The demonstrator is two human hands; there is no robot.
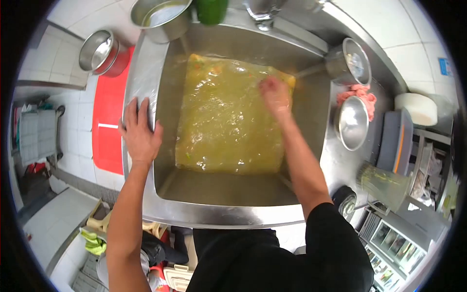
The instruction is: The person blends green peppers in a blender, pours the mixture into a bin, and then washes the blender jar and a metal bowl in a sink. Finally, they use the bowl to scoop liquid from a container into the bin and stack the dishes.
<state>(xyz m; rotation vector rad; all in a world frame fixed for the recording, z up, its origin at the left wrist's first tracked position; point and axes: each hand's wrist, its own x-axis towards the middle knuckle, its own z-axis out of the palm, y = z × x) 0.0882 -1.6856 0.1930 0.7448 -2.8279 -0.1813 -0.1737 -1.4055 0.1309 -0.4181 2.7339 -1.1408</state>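
A deep steel sink (228, 187) holds murky yellow-green water (219, 117), with orange and green bits along its far side. My right hand (275, 95) is at the water's surface near the far right, its fingers curled and blurred; whether it holds anything is hidden. On the sink's left rim rests my left hand (141, 131), fingers spread and holding nothing.
Steel pots stand at the back left (160, 22) and back right (357, 61). A steel bowl (353, 122) lies beside a pink cloth (372, 104) on the right counter. The faucet (264, 22) is at the back. Left of the sink is a red board (109, 141).
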